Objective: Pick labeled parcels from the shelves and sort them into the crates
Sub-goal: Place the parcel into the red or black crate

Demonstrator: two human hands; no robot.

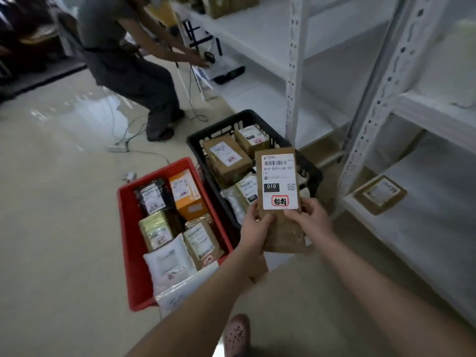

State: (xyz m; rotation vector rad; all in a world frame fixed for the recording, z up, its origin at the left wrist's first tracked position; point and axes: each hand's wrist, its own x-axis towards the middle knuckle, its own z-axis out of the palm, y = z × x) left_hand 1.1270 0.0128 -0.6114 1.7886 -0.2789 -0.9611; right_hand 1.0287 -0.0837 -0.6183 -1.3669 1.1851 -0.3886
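Hands up front, both on one brown parcel (282, 233), held upright at 4 o'clock from the middle of the view. White label (279, 181) on its front: bar code on top, 010 in a black box, red stamp at the bottom. Left hand (253, 228) gripping the low left edge, thumb pressed on the brown front, other fingers hidden behind. Right hand (310, 219) gripping the low right edge, thumb on the bottom corner of the label, fingers curled round the side.

Black crate (247, 115) on the floor at 11 o'clock from the brown parcel, partly behind it, with brown boxes and a bubble-wrap pack inside. Red crate (128, 228) just beside the black crate, at 9 o'clock from the hands, packed with a black pack, an orange box, a green pack, a brown pack and a white pouch.

White shelf rack (293, 73) from 12 to 4 o'clock. Shelf parcel (380, 194), brown with a label, lying flat on the lowest shelf at 3 o'clock from the held one.

Second person (121, 55) bent over far off at 11 o'clock, reaching toward the rack. Power strip (118, 148) and cords on the floor near that person's feet. Pink shoe (236, 333) with holes at 6 o'clock.
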